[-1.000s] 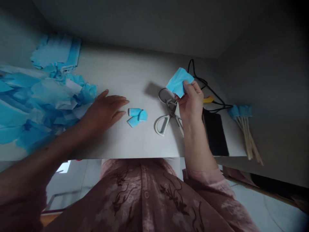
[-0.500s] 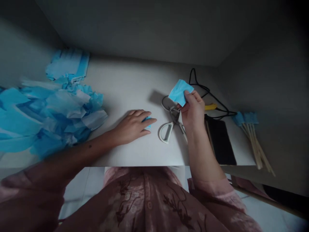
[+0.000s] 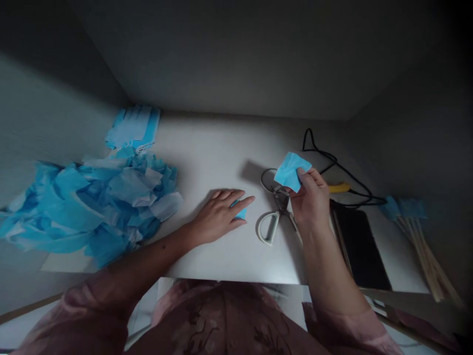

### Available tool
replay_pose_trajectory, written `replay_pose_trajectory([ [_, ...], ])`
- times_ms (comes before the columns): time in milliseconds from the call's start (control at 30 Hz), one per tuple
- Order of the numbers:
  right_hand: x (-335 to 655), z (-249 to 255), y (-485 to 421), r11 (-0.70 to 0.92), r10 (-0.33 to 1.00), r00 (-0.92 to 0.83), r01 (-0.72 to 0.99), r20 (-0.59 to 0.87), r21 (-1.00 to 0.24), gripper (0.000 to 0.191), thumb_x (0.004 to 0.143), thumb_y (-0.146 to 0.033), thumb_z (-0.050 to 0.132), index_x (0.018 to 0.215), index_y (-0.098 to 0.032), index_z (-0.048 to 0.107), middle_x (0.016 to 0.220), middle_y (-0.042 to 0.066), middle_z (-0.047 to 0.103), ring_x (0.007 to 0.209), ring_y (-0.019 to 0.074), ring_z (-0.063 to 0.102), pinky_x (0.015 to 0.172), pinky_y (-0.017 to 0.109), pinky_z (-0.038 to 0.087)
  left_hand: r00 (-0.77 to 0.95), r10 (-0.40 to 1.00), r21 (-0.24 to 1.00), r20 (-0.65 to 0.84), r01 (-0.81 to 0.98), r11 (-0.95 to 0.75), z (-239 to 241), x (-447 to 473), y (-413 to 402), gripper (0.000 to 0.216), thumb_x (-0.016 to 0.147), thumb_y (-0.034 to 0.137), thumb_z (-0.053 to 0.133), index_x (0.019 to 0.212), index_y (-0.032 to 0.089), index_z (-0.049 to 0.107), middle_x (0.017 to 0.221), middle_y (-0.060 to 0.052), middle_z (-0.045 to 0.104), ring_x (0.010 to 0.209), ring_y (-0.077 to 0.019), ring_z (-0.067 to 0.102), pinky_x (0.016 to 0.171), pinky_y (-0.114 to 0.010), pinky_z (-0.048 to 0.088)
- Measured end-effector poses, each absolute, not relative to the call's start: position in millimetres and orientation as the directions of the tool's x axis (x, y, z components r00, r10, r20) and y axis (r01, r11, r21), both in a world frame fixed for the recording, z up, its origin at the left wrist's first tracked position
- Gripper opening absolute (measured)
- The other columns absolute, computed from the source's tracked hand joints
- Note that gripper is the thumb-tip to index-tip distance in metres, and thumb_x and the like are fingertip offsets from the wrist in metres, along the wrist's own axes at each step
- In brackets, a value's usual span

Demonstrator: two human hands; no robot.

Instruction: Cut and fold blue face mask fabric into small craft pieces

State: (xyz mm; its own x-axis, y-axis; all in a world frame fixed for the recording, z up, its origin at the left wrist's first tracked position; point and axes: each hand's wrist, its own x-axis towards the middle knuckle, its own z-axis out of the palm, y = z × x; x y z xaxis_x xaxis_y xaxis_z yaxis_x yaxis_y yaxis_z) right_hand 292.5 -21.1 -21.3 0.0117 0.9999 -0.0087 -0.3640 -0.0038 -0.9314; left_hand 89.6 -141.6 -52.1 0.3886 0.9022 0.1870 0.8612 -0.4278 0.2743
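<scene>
Between the thumb and fingers of my right hand [image 3: 310, 197] is a blue square of thin fabric-like sheet [image 3: 290, 170], raised above the table. My left hand [image 3: 219, 217] lies flat, fingers spread, over a small blue piece [image 3: 241, 212] on the table; most of that piece is hidden beneath the fingers. Just left of and below my right hand lies a pair of scissors [image 3: 269, 228] with pale handles, partly covered by the hand and the blue square.
At the left spreads a heap of crumpled blue and white sheets [image 3: 88, 207], with a stack of blue face masks [image 3: 135, 125] behind. On the right lie a black cord [image 3: 334, 160], a yellow handle [image 3: 339, 188], a dark phone [image 3: 360, 246] and blue-tipped wooden sticks [image 3: 424, 251].
The whole view has shifted, so everything sits lower and further right. Both hands keep nearly the same pose, the right still gripping the blue square.
</scene>
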Motion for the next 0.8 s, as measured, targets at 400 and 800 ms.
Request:
replay_pose_trajectory([
  [400, 284.4, -26.3, -26.1, 0.115, 0.989, -0.043, -0.345, 0.138, -0.931, 0.029, 0.063, -0.043, 0.085, 0.078, -0.023, 0.070, 0.070, -0.005, 0.064, 0.061, 0.0098, 0.055, 0.060, 0.023, 0.049, 0.330, 0.899, 0.348, 0.289, 0.838, -0.420, -46.1, 87.0, -143.1, 0.043, 0.101, 0.034, 0.053, 0.142, 0.019, 0.056, 0.155, -0.016, 0.050, 0.140, -0.0292, 0.049, 0.115, -0.050, 0.041],
  [800, 276.2, -29.4, -44.3, 0.328, 0.891, -0.299, -0.097, 0.342, -0.940, 0.035, 0.077, -0.059, 0.077, 0.080, -0.024, 0.075, 0.068, -0.003, 0.062, 0.061, 0.0114, 0.051, 0.061, 0.026, 0.042, 0.097, 0.990, 0.992, 0.104, 0.059, -0.110, -20.0, 100.0, -122.8, 0.052, 0.087, 0.039, 0.070, 0.134, 0.017, 0.063, 0.133, -0.015, 0.068, 0.117, -0.0270, 0.066, 0.093, -0.041, 0.056],
])
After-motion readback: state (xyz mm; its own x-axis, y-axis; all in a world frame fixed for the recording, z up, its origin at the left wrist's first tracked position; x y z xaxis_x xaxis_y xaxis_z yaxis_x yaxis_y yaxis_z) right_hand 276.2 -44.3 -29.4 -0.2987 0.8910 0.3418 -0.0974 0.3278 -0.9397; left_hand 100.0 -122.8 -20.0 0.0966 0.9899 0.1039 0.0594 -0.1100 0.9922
